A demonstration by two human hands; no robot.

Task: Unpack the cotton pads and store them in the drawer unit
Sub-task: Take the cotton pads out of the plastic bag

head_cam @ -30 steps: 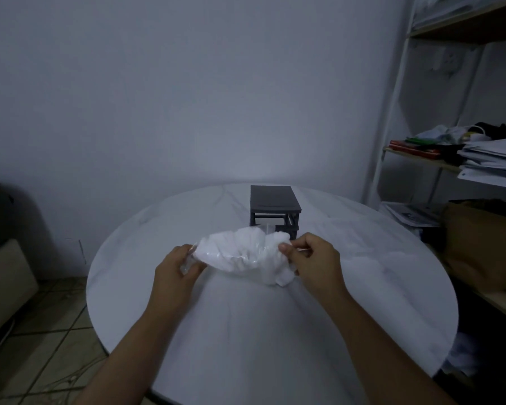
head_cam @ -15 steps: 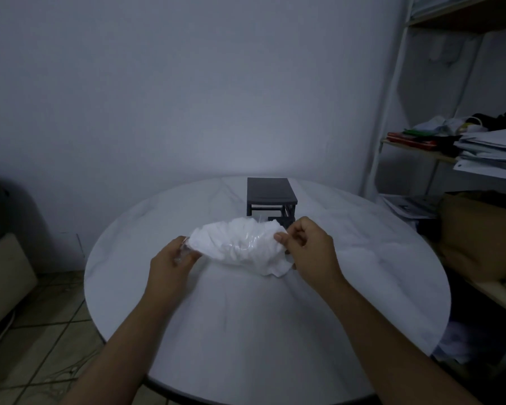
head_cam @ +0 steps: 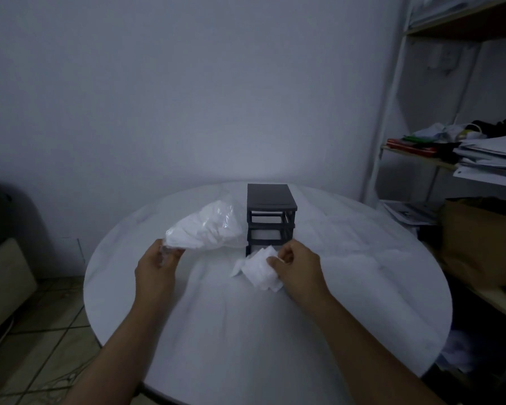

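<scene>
Round white table (head_cam: 275, 331) fills the lower middle, pale marbled top. Landmark is the drawer unit (head_cam: 270, 217): small, dark grey, standing upright toward the table's far side. Its upper slot looks open and hollow, with paler drawer fronts below; which drawers are pulled out cannot be told.

Right of the drawer unit, off the table, a shelf rack (head_cam: 462, 159) holds stacked papers and mixed clutter; a brown bag (head_cam: 479, 244) sits lower on it. Far left of the unit, a beige cushion (head_cam: 3, 276) rests above the tiled floor.

Clear plastic bag (head_cam: 211, 229) still full of white cotton pads is raised above the table, just left of the drawer unit, its far end overlapping the unit's left edge in view. Left hand (head_cam: 157, 267) is in front and left of the unit, fingers pinching the bag's crumpled near end.

Right hand (head_cam: 297, 266) is directly in front of the unit, thumb and fingers pressed together on a loose bunch of cotton pads (head_cam: 259, 267). That bunch hangs just before the unit's lowest drawer, apart from the bag; whether it touches the tabletop cannot be told.
</scene>
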